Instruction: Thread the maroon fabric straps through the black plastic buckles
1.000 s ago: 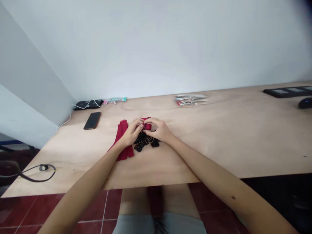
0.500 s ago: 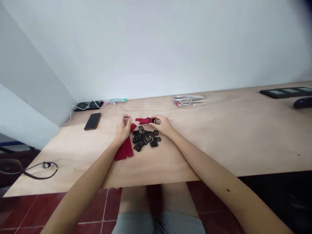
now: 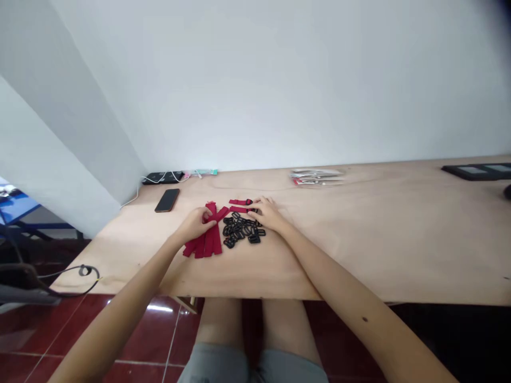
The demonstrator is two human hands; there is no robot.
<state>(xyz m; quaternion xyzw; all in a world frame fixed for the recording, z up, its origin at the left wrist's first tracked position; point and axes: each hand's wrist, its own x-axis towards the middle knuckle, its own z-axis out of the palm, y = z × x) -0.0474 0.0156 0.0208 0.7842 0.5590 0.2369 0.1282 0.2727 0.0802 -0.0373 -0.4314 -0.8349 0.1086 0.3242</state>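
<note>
Straps (image 3: pixel 205 246): lying fanned, roughly side by side, on the table (image 3: pixel 343 255) under your left hand, probably so that single ones are staying easy to pick out; one is slanting across the others.
Buckles (image 3: pixel 238 230): sitting heaped between your hands, seemingly within reach of either.
Buckled straps (image 3: pixel 238 209): two are lying nearly parallel beyond the heap, buckle ends facing right, perhaps being kept apart from the loose ones.
Phone (image 3: pixel 167 200): resting left of the straps, likely out of your working space.
Left hand (image 3: pixel 195 223): curling over the straps, fingers bent, thumb pointing right, the gap narrowing; whether you are pinching one, I cannot tell.
Right hand (image 3: pixel 268 213): reaching its fingertips to the nearer buckled strap's buckle end, fingers partly bent; whether they are gripping it, I cannot tell.
Arms: both are slanting inward over the table's near edge.
</note>
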